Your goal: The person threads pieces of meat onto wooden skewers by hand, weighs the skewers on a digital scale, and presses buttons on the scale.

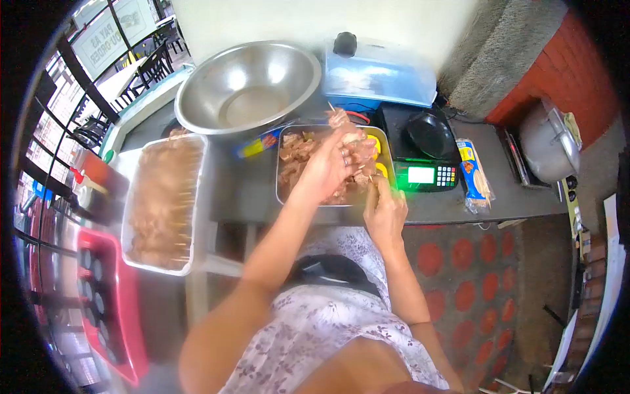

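My left hand (331,164) is wrapped around the meat on a skewer, over a metal tray (278,177). Pieces of raw meat (338,118) show above my fingers, with a thin stick tip poking out at the top. My right hand (386,209), at the tray's near right corner, pinches the lower end of the stick. Loose cut meat (298,150) lies in the tray, beside bright yellow round things (374,141) I cannot name. To the left, a white tub (201,190) is filled with many meat skewers (161,197), their sticks pointing right.
A large steel bowl (246,85) stands behind the tray. On the right are a lit digital scale (420,176), a black dish (428,134), a packet of sticks (475,174) and a grey pot (548,141). A blue-lidded container (380,79) sits at the wall; a pink crate (125,308) is lower left.
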Action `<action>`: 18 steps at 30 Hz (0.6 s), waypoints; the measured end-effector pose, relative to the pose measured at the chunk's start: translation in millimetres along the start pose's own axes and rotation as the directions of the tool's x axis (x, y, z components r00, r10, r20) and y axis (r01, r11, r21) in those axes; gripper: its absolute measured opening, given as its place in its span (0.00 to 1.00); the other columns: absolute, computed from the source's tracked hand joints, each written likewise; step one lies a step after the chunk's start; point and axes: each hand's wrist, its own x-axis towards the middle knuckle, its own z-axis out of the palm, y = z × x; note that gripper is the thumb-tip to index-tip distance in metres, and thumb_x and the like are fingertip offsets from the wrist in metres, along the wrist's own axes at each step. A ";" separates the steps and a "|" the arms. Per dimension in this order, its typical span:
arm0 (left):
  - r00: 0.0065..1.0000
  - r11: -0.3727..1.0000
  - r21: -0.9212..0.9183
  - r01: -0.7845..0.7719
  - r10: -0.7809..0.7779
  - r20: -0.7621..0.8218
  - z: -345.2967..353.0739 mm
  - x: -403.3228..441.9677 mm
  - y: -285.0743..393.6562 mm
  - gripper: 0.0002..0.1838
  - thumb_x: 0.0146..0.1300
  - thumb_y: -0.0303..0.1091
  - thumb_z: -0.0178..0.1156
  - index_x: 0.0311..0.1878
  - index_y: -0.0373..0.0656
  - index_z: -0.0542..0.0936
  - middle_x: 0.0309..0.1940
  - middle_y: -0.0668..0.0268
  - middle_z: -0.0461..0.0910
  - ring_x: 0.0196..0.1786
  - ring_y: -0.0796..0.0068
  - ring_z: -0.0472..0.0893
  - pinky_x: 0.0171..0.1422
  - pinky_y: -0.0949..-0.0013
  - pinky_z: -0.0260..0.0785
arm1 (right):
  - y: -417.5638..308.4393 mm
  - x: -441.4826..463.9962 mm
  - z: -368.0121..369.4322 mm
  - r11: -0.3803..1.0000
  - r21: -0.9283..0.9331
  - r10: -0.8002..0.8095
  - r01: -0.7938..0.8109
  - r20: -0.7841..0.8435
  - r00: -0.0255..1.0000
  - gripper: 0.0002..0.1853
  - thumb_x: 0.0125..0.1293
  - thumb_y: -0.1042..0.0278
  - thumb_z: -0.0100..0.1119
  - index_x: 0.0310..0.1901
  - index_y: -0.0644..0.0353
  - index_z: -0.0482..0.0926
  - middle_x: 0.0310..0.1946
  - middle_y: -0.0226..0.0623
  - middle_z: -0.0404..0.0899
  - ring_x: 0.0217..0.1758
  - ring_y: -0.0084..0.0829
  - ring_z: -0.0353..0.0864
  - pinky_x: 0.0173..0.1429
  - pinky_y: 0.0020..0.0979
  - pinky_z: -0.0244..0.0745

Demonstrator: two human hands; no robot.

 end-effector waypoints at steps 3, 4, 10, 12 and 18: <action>0.997 0.993 0.103 -0.054 0.049 0.054 1.0 2.1 1.4 0.19 0.72 0.36 0.45 0.61 0.36 0.66 0.55 0.52 0.75 0.55 0.62 0.77 0.60 0.61 0.70 | -3.4 -1.4 2.4 0.993 0.049 0.107 -0.112 0.092 0.990 0.04 0.65 0.73 0.53 0.37 0.64 0.75 0.29 0.50 0.78 0.31 0.44 0.79 0.33 0.38 0.69; 0.998 0.993 0.103 -0.051 0.045 0.054 2.1 2.8 3.3 0.19 0.72 0.36 0.45 0.61 0.36 0.66 0.55 0.52 0.75 0.55 0.62 0.77 0.60 0.61 0.70 | -4.6 0.3 2.2 0.957 0.214 0.160 -0.194 0.168 0.973 0.06 0.67 0.71 0.51 0.37 0.63 0.76 0.27 0.50 0.78 0.29 0.47 0.78 0.34 0.40 0.69; 0.999 0.995 0.096 -0.026 0.023 0.030 7.8 2.5 3.4 0.20 0.71 0.34 0.48 0.62 0.35 0.66 0.57 0.53 0.74 0.55 0.64 0.77 0.55 0.64 0.73 | 1.0 8.2 4.9 0.724 0.504 0.270 -0.471 0.422 0.865 0.12 0.70 0.68 0.44 0.39 0.65 0.77 0.32 0.48 0.79 0.37 0.45 0.79 0.43 0.38 0.71; 0.999 0.983 0.178 0.041 -0.039 -0.010 5.3 -0.7 -9.4 0.19 0.70 0.37 0.51 0.59 0.35 0.71 0.54 0.55 0.77 0.52 0.69 0.79 0.53 0.68 0.73 | 5.0 11.0 16.1 0.696 0.590 0.266 -0.410 0.318 0.910 0.13 0.70 0.68 0.44 0.40 0.67 0.77 0.35 0.50 0.79 0.41 0.46 0.78 0.47 0.37 0.70; 0.999 0.953 0.300 -0.042 0.046 -0.007 -6.6 0.7 -27.9 0.15 0.68 0.37 0.54 0.49 0.35 0.79 0.43 0.58 0.83 0.45 0.73 0.81 0.51 0.70 0.73 | -2.1 17.4 34.3 0.792 0.561 0.211 -0.238 0.115 0.971 0.14 0.70 0.66 0.44 0.42 0.67 0.78 0.37 0.52 0.79 0.43 0.48 0.77 0.49 0.38 0.69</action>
